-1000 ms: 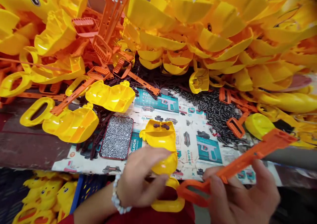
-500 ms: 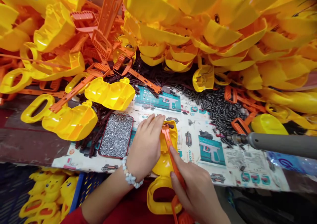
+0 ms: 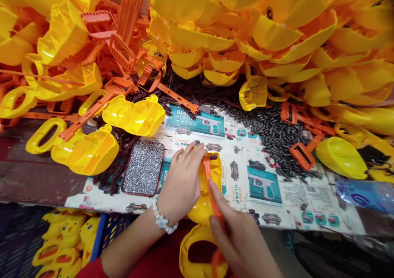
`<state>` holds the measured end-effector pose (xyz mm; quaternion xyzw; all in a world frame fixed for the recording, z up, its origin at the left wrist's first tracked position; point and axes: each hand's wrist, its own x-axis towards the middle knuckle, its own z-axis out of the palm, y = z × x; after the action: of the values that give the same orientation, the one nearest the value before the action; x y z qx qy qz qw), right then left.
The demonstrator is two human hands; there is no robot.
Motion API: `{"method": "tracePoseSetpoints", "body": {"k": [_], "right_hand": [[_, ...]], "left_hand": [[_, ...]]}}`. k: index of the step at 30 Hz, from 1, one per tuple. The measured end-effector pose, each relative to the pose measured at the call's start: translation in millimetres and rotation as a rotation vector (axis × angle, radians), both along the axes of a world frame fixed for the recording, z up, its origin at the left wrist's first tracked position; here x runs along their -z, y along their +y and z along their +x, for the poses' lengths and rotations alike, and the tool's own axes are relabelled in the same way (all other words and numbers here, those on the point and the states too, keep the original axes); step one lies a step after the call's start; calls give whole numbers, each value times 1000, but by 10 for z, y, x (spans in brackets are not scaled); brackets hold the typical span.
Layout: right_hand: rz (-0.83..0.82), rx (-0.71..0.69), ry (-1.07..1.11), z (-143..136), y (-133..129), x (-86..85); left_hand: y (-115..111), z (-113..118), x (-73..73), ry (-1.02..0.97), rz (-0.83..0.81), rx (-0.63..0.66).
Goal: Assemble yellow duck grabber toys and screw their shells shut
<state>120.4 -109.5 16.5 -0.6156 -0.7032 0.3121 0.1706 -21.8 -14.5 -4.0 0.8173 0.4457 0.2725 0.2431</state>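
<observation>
A yellow plastic duck-shaped shell half with a loop handle lies open side up at the table's front edge, its handle toward me. My left hand, with a beaded bracelet at the wrist, is closed over the shell's left side; its fingertips are partly hidden. My right hand grips an orange plastic strip with a handle, which lies lengthwise over the shell. The strip's far end is beside my left fingertips, near a small dark part in the shell.
A tray of small silver screws lies left. Yellow shell halves and orange strips lie beyond it. Black cylindrical pieces are heaped right, near a plastic bottle. Stacked yellow shells line the back. A blue crate stands below.
The grey rod-shaped tool at the right has gone out of view. The shell and orange strip have shifted slightly toward me, while both hands keep nearly the same place.
</observation>
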Motion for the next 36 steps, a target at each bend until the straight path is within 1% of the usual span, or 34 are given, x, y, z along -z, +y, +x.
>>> {"method": "tracePoseSetpoints", "body": {"k": [2, 3, 4, 5, 9, 11, 15, 17, 22, 27, 32, 36], "right_hand": [[203, -69, -340, -106, -4, 51], [266, -82, -450, -149, 0, 66], [299, -82, -502, -180, 3, 71], [311, -74, -500, -198, 3, 68], [335, -41, -284, -169, -79, 47], [336, -31, -242, -132, -148, 60], [350, 17, -245, -56, -211, 93], [351, 27, -236, -13, -200, 90], [376, -10, -196, 96, -155, 75], [369, -50, -277, 180, -114, 73], [358, -27, -255, 274, -71, 42], [326, -47, -253, 271, -59, 8]], "left_hand": [[-5, 13, -19, 8, 21, 0], [1, 19, -28, 11, 28, -9], [12, 24, -35, 16, 30, -22], [27, 29, -41, 23, 21, -40], [85, 43, -34, 49, -69, -120], [91, 53, -22, 53, -73, -135], [73, 70, -14, 71, -45, -144], [70, 73, -14, 79, -53, -124], [76, 83, 11, 72, -45, -88], [67, 95, 19, 66, -13, -95], [60, 100, 15, 53, -1, -103], [61, 110, 41, 26, -9, -118]]}}
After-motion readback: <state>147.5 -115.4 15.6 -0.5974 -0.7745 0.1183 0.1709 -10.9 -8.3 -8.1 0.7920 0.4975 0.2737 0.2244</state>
